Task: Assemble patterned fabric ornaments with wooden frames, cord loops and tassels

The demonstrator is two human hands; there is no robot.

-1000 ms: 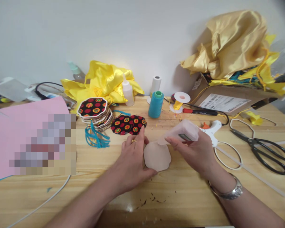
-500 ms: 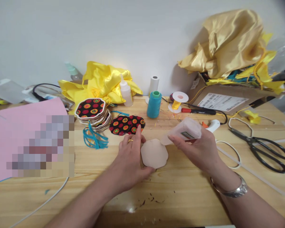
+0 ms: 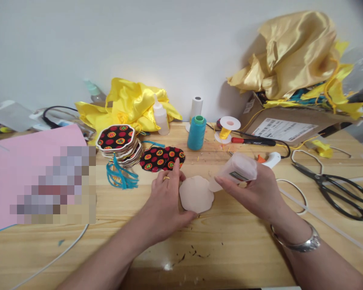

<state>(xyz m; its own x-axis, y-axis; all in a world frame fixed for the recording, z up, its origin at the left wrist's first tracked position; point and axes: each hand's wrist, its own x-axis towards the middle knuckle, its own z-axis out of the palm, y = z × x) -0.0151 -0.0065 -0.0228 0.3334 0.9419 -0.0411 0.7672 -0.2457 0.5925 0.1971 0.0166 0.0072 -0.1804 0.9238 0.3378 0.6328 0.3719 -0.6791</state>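
Observation:
A pale, scallop-edged flat piece (image 3: 196, 194) lies in front of me, and my left hand (image 3: 167, 201) holds its left side with thumb below and fingers above. In my right hand (image 3: 258, 193) is a translucent plastic squeeze bottle (image 3: 238, 167), tipped so that its nozzle end meets the piece's right edge. Whether anything comes out of it I cannot tell. Just beyond my left fingers lies black fabric with a red and yellow flower pattern (image 3: 161, 158). A stack of similar patterned, white-edged pieces (image 3: 116, 139) stands to its left, with blue threads (image 3: 119, 174) in front.
At the back are yellow satin cloth (image 3: 130, 102), another squeeze bottle (image 3: 161, 117), a blue thread cone (image 3: 196, 133) and a yellow ribbon spool (image 3: 225, 133). Black scissors (image 3: 329, 183), a glue gun (image 3: 270, 160) and a cardboard box (image 3: 248, 114) stand right. Pink sheet (image 3: 48, 145) left.
My right hand has moved the bottle's nozzle end slightly down along the right edge of the pale piece. My left hand stays in place on it.

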